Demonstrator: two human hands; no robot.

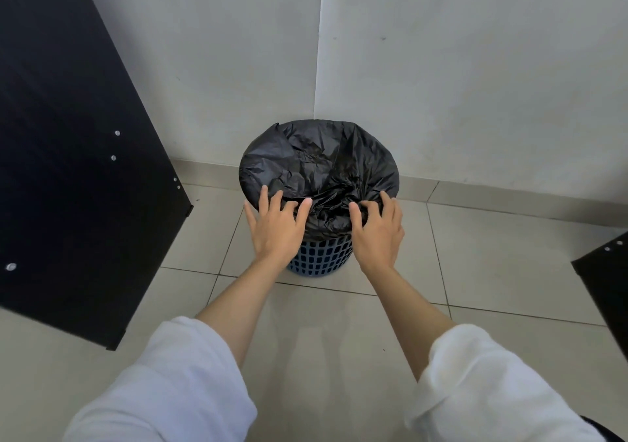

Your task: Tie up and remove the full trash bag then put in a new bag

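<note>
A person in rolled white sleeves [163, 384] reaches both bare forearms forward over a pale tiled floor [339, 339] toward a lined waste basket standing in the corner of a room.

The left hand [278, 224] lies spread wide on the near-left rim of the black trash bag [306, 166], its fingers straight and fanned apart and its fingertips pressing on the plastic without closing round it. Just to the right of it, with a band of crumpled plastic between the two, the right hand [377, 231] has its fingers curled into a bunched fold of the same bag at the near-right rim and grips the gathered film.

The bag sits in the blue lattice basket [319, 254], its mouth folded out over the rim. Only the lower part of the basket's wall shows, directly below and between the two hands. Beyond the fingertips the bag's plastic sags inward in loose wrinkles, untied. What lies under it cannot be seen.

Well to the left of the left hand a large black panel [68, 169] dotted with silver screw heads leans across the view. The corner of a second black board [608, 282] enters well to the right of the right hand. Behind the basket, two white walls [475, 84] meet at a vertical seam just beyond the bag's far rim.
</note>
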